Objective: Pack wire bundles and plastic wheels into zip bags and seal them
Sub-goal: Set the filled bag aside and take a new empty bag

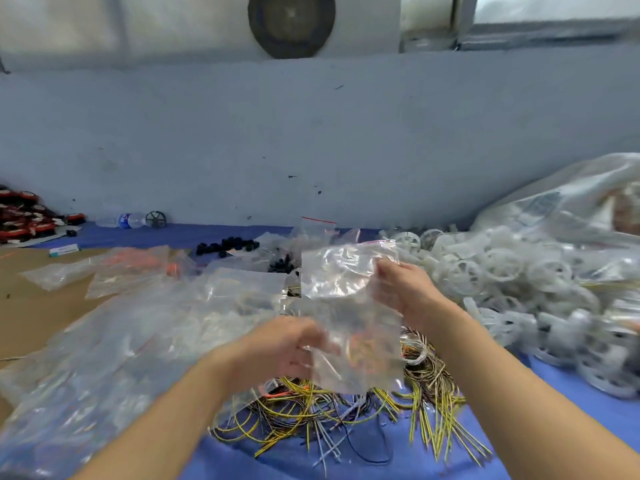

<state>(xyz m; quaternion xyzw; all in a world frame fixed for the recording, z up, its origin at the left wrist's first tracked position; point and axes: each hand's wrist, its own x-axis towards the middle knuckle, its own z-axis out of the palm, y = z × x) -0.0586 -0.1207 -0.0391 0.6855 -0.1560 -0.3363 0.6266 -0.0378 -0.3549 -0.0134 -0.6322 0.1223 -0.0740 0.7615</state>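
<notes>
Wire bundles (pixel 346 414) heaped on counter (pixel 571 431) right below for quick reach, my left hand (pixel 287 344) grips zip bag (pixel 343 285) low, right hand (pixel 405 289) pinches its upper side, holding it up over them

A scuffed pale blue-grey wall (pixel 311 133) rises at the back. A round dark vent (pixel 291 24) sits high on it, beside a metal-framed window (pixel 540 26). Blue cloth (pixel 575 431) covers the surface below.
</notes>
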